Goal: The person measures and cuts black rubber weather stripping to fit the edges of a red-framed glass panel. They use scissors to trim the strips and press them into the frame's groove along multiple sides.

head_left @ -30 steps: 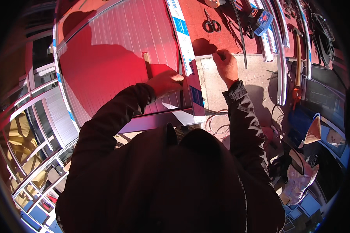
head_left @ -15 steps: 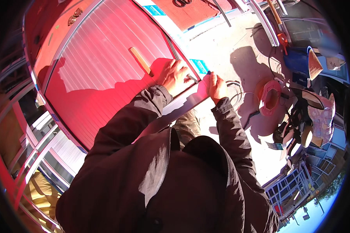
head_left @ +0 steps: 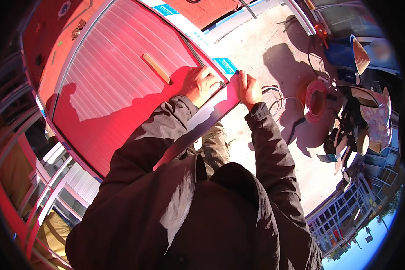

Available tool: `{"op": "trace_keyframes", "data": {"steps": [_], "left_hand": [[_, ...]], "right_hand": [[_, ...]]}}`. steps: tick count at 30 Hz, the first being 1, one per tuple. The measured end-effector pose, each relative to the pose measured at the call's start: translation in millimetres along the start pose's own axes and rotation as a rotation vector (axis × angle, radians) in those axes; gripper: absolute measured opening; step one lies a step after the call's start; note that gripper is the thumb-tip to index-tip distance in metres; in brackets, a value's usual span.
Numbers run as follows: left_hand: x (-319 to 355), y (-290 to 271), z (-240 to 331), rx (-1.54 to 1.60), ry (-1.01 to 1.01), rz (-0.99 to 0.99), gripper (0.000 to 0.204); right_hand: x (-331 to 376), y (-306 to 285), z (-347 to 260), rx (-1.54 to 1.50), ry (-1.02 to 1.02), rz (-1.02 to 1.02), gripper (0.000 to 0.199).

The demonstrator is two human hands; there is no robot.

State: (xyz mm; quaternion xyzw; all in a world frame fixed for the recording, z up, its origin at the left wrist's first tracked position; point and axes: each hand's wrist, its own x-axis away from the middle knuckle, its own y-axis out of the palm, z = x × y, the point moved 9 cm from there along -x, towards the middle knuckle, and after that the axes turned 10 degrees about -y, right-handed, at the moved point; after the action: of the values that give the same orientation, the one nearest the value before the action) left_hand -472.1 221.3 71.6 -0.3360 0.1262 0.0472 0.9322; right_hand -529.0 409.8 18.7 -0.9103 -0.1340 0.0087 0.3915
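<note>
A ribbed panel [head_left: 121, 49], sunlit at the top and red in my shadow, lies in a metal frame [head_left: 198, 42] that carries patches of blue and white film. Along the frame's inner edge runs a thin dark strip [head_left: 190, 46], which looks like rubber sealing strip. My left hand [head_left: 201, 85] is closed over this strip near the frame's corner, and a short dark end shows past its fingertips. Just outside the corner, my right hand [head_left: 249, 90] is closed with the thumb up; a small dark bit shows above it, and its grip is hidden.
A wooden stick [head_left: 157, 69] rests on the panel. On the pale ground to the right are a loose coil of wire [head_left: 272, 99] and a pink reel [head_left: 316, 100]. Metal profiles [head_left: 301, 18] lie beyond, and white frames [head_left: 49, 180] stand at the left.
The view has shifted a little. Both hands stay at the corner; the left hand's fingers now sit closer to it, with less of the strip's end showing.
</note>
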Motion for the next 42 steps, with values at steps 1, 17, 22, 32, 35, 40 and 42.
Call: {"op": "trace_keyframes", "data": {"steps": [1, 17, 22, 32, 35, 40, 42], "left_hand": [[0.1, 1.0, 0.3, -0.012, 0.006, -0.013, 0.012], [-18.6, 5.4, 6.9, -0.112, -0.005, 0.068, 0.017], [-18.1, 7.3, 4.9, -0.115, -0.053, 0.078, 0.021], [-12.5, 13.9, 0.1, -0.104, -0.104, 0.113, 0.022], [-16.3, -1.4, -12.0, -0.067, -0.068, 0.125, 0.022], [-39.1, -39.5, -40.1, -0.067, 0.042, 0.135, 0.018], [-38.9, -36.4, -41.3, -0.095, 0.061, 0.125, 0.017]], "right_hand": [[0.3, 1.2, 3.6, -0.002, 0.004, 0.002, 0.055], [-0.5, 7.2, 11.5, -0.013, 0.018, 0.002, 0.058], [-0.1, 5.7, 3.9, -0.032, -0.007, 0.012, 0.058], [-1.3, 7.9, 2.8, 0.02, -0.027, -0.039, 0.058], [-2.2, 1.0, -9.6, 0.175, -0.026, -0.12, 0.052], [-5.3, 6.0, -81.6, 0.29, -0.348, 0.022, 0.07], [-10.9, 12.6, -90.7, 0.304, -0.321, 0.056, 0.071]]}}
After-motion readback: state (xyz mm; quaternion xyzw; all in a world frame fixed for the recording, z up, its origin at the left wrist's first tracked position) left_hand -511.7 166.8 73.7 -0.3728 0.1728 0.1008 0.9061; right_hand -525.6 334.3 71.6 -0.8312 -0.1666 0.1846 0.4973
